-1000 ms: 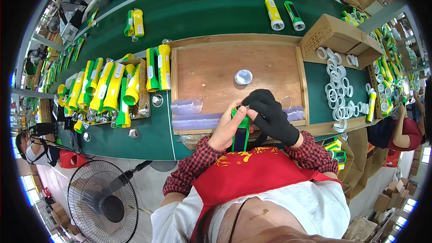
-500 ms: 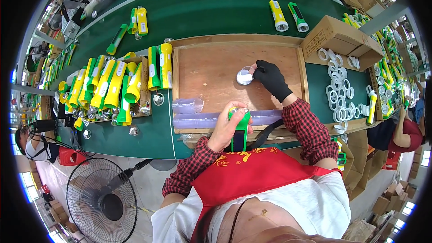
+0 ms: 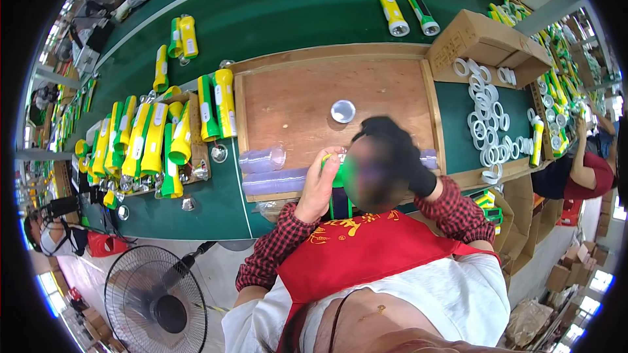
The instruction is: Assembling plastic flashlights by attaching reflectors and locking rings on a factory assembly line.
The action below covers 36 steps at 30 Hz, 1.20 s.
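My left hand (image 3: 319,186) grips a green flashlight (image 3: 340,204) with a dark panel, held upright before the red apron. Beside its head is my right hand (image 3: 392,157), in a black glove. A blurred patch covers the fingers, so what they hold cannot be made out. On the wooden tray (image 3: 294,85) sits a small round white dish (image 3: 342,112), apart from both hands. Rolls of clear, purplish discs (image 3: 275,182) lie along the tray's near edge, partly behind my hands.
Yellow and green flashlight bodies (image 3: 150,134) crowd a box at left, with shiny reflectors nearby. White rings (image 3: 484,124) lie right of the tray, by a cardboard box (image 3: 481,46). Two flashlights (image 3: 394,14) lie at the far side. A fan (image 3: 157,301) stands lower left.
My right hand has left the white dish and come back toward me, to the flashlight's head. My left hand still holds the flashlight. The view has shifted slightly.
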{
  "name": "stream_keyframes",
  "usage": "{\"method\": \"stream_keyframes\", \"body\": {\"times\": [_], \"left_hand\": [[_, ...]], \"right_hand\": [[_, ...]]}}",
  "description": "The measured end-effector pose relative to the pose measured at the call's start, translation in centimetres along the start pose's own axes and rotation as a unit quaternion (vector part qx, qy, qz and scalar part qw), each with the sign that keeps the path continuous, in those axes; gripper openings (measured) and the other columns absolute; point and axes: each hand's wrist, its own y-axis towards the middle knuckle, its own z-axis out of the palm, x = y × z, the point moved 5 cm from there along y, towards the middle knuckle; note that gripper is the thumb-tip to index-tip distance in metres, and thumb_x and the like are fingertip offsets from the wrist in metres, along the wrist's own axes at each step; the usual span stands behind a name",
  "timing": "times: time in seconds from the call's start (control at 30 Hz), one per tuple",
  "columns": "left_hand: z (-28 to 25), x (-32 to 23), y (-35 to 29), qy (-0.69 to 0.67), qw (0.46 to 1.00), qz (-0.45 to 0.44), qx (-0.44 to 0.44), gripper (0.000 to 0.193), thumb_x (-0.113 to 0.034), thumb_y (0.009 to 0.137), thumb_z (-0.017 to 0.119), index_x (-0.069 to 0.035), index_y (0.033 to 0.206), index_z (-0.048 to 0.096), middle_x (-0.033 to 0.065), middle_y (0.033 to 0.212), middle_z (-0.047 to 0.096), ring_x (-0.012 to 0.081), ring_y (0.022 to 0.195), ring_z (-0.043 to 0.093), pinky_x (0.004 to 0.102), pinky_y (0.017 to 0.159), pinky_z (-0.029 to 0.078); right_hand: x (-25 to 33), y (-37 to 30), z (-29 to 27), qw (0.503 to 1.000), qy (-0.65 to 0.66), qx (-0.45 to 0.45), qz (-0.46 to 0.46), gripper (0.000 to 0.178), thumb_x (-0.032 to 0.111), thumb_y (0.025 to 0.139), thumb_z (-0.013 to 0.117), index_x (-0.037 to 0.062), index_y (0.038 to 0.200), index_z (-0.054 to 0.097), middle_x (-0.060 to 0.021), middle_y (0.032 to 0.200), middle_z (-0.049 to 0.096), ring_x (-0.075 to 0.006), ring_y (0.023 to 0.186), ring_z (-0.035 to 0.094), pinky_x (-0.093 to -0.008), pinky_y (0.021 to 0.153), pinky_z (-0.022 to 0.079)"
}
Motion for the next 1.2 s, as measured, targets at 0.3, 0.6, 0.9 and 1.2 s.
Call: {"method": "stream_keyframes", "body": {"times": [0.3, 0.6, 0.9, 1.2], "left_hand": [[1.1, 0.9, 0.9, 0.022, 0.998, -0.048, 0.046, 0.026, -0.023, 0.096, 0.056, -0.008, 0.113, 0.044, 0.0126, 0.087, 0.061, 0.0186, 0.069, 0.063, 0.0309, 0.061, 0.055], [1.0, 0.1, 0.1, -0.009, 0.996, -0.059, 0.059, 0.034, -0.025, 0.094, 0.059, -0.005, 0.118, 0.046, 0.0131, 0.091, 0.061, 0.0197, 0.073, 0.063, 0.0314, 0.065, 0.054], [1.8, -0.4, -1.4, 0.004, 0.994, -0.033, 0.102, 0.035, -0.025, 0.09, 0.063, -0.004, 0.112, 0.047, 0.0137, 0.091, 0.061, 0.019, 0.076, 0.063, 0.03, 0.065, 0.053], [1.7, -0.5, -2.3, 0.023, 0.993, -0.009, 0.116, 0.065, -0.052, 0.086, 0.066, 0.0, 0.121, 0.048, 0.0056, 0.105, 0.058, 0.0128, 0.088, 0.06, 0.0278, 0.081, 0.05]], "right_hand": [[-3.2, -5.2, -5.2, 0.981, -0.024, -0.087, 0.173, 0.031, 0.005, 0.074, 0.069, 0.0043, 0.104, 0.059, -0.0114, 0.101, 0.059, -0.0272, 0.097, 0.059, -0.0359, 0.082, 0.048], [-14.3, -13.9, -19.6, 0.727, -0.65, -0.038, 0.22, 0.026, 0.02, 0.077, 0.068, 0.0047, 0.097, 0.063, -0.0225, 0.113, 0.061, -0.0407, 0.107, 0.053, -0.0508, 0.089, 0.044], [1.1, -2.2, -2.7, 0.986, 0.125, 0.02, 0.108, 0.029, 0.014, 0.086, 0.065, 0.0033, 0.109, 0.051, -0.0132, 0.12, 0.058, -0.0203, 0.106, 0.058, -0.0321, 0.089, 0.046], [5.1, -1.6, 3.1, 0.987, 0.136, 0.084, -0.027, 0.021, 0.016, 0.092, 0.05, -0.0031, 0.101, 0.052, -0.0227, 0.113, 0.06, -0.0381, 0.096, 0.061, -0.041, 0.083, 0.05]]}}
